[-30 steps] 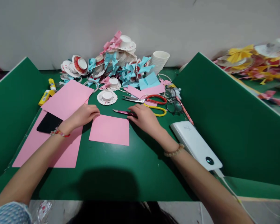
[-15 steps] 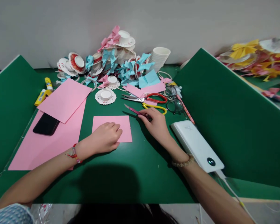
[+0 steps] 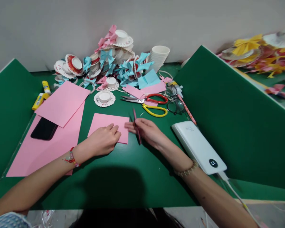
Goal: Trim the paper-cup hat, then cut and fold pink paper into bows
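Curled fingers of my left hand (image 3: 105,139) press down on a small sheet of pink paper (image 3: 102,120) lying on the green table. My right hand (image 3: 148,131) is just off the paper's right edge, with a slim pink craft knife (image 3: 137,126) between thumb and fingers. The knife stands nearly upright in view, its pointed end away from me and slightly blurred. Some fingertips of that hand reach out over the paper's edge. Beyond both hands lie scissors (image 3: 154,104) with one red and one yellow handle, and a small white paper-cup hat (image 3: 104,98).
Larger pink sheets (image 3: 64,103) and a black phone (image 3: 44,128) lie at left, near yellow glue sticks (image 3: 39,100). A white power bank (image 3: 197,142), glasses (image 3: 176,106) and stacked paper cups (image 3: 159,57) are at right. Green partitions (image 3: 228,120) flank the table; paper hats (image 3: 123,65) pile up behind.
My right hand has moved left to the paper's edge, and the knife has turned from slanting to nearly upright. The small pink paper has turned slightly under my left hand.
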### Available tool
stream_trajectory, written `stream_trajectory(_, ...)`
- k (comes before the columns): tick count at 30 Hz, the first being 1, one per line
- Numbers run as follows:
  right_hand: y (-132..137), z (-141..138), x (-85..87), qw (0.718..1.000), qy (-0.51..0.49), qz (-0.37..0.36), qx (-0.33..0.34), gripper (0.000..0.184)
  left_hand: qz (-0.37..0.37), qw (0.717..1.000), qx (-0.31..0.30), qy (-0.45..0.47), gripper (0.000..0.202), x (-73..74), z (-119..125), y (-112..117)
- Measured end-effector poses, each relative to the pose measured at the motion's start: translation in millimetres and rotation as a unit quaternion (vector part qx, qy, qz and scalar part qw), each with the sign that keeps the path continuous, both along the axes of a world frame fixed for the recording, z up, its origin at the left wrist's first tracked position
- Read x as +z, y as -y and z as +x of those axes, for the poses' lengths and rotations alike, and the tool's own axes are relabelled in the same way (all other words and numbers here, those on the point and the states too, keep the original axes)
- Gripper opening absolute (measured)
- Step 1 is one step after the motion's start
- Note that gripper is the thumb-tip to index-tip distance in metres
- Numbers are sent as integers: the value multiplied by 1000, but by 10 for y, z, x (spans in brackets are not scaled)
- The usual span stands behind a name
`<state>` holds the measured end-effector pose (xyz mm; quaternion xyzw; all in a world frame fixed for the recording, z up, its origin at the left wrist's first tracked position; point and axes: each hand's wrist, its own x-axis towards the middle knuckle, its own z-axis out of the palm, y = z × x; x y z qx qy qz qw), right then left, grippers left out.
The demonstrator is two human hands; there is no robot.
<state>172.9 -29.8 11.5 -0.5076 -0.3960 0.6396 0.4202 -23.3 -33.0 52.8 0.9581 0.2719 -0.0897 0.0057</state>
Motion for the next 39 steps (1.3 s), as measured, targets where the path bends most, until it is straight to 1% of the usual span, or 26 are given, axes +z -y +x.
stream_trajectory(2, -64, 64, -39, 976, 121, 110, -144, 18, 11, 1000, -5, 8, 19, -13, -37, -20)
stream_trajectory(4, -99, 129, -31, 955, 155, 152, -201, 20, 19, 999, 3, 35, 17, -50, -64, -28)
stream_trajectory(5, -99, 148, -13, 964, 130, 137, -188, 20, 25, 998, 10, 51, 16, -74, -72, -26)
stream_trajectory(7, -78, 150, 29, 994, 48, 49, -90, 20, 44, 996, 26, 79, 14, -128, -73, -11)
stream_trajectory(9, -57, 120, 46, 999, -8, -34, 7, 18, 69, 992, 38, 95, 14, -180, -62, 10)
stream_trajectory(10, -56, 106, 38, 999, -6, -41, 10, 18, 81, 991, 40, 100, 15, -202, -57, 20)
stream_trajectory(11, -63, 97, 20, 999, 17, -16, -22, 17, 91, 989, 41, 106, 17, -221, -54, 28)
stream_trajectory(12, -76, 96, -7, 994, 60, 34, -83, 17, 98, 988, 40, 113, 20, -237, -56, 32)
stream_trajectory(13, -95, 102, -37, 978, 116, 93, -146, 18, 102, 987, 40, 122, 22, -249, -63, 34)
stream_trajectory(14, -114, 115, -67, 962, 153, 138, -179, 20, 101, 985, 41, 132, 23, -257, -76, 31)
stream_trajectory(15, -132, 130, -91, 957, 161, 158, -184, 22, 96, 984, 44, 145, 24, -261, -95, 24)
stream_trajectory(18, -154, 178, -79, 984, 89, 85, -126, 23, 50, 977, 77, 194, 24, -244, -176, -20)
stream_trajectory(21, -108, 233, 100, 985, 57, 26, -160, 18, -23, 957, 130, 259, 24, -198, -261, -99)
stream_trajectory(22, -79, 254, 179, 990, 36, 0, -134, 17, -49, 947, 147, 281, 23, -183, -284, -130)
stream_trajectory(23, -49, 272, 253, 998, 6, -47, -50, 17, -72, 936, 165, 304, 22, -171, -304, -161)
stream_trajectory(25, 2, 293, 344, 981, -33, -135, 139, 21, -112, 910, 215, 338, 25, -161, -335, -220)
stream_trajectory(26, 15, 292, 347, 966, -35, -166, 197, 20, -131, 895, 243, 350, 30, -163, -348, -246)
stream_trajectory(27, 16, 285, 322, 965, -21, -174, 195, 18, -150, 881, 269, 360, 33, -171, -360, -270)
stream_trajectory(28, 5, 275, 273, 980, 14, -147, 131, 16, -170, 866, 290, 369, 35, -182, -372, -290)
stream_trajectory(29, -15, 267, 211, 993, 59, -94, 32, 17, -192, 853, 306, 377, 35, -195, -384, -308)
stream_trajectory(30, -38, 262, 147, 993, 102, -26, -50, 15, -215, 840, 316, 386, 34, -209, -395, -323)
stream_trajectory(31, -61, 263, 92, 983, 146, 43, -99, 12, -237, 827, 324, 394, 32, -223, -405, -335)
stream_trajectory(32, -77, 268, 56, 973, 176, 98, -114, 10, -257, 814, 330, 402, 31, -235, -414, -343)
stream_trajectory(34, -81, 286, 54, 951, 227, 185, -96, 6, -287, 791, 344, 417, 31, -251, -422, -351)
stream_trajectory(36, -47, 300, 132, 924, 279, 259, -41, 7, -300, 776, 353, 427, 32, -257, -421, -343)
stream_trajectory(39, 31, 297, 273, 878, 326, 341, 77, 9, -290, 780, 356, 425, 32, -260, -411, -319)
